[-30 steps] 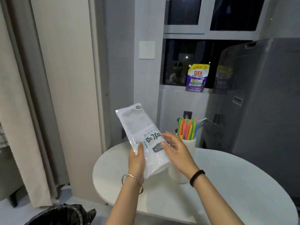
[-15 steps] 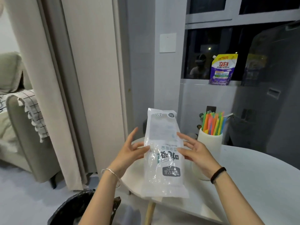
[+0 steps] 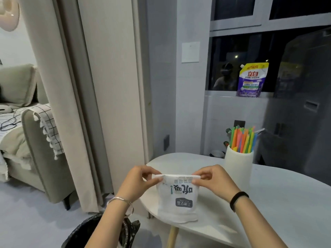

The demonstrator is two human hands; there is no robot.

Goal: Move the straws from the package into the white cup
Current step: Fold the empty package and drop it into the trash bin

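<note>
1. My left hand [image 3: 138, 180] pinches the left end of the package [image 3: 177, 197] along its folded top edge, low in the centre of the frame.
2. My right hand [image 3: 214, 179] pinches the right end of the same fold, fingers closed on the plastic.
3. The package hangs down from that fold with its printing upside down, its lower edge over the near rim of the white table [image 3: 268, 203].
4. The white cup [image 3: 238, 169] stands upright on the table, just right of my right hand and behind it.
5. The coloured straws [image 3: 242, 139] stand bunched in the cup, their tips above its rim.
6. A black-lined bin [image 3: 100, 231] sits at the bottom edge, under my left forearm.
</note>
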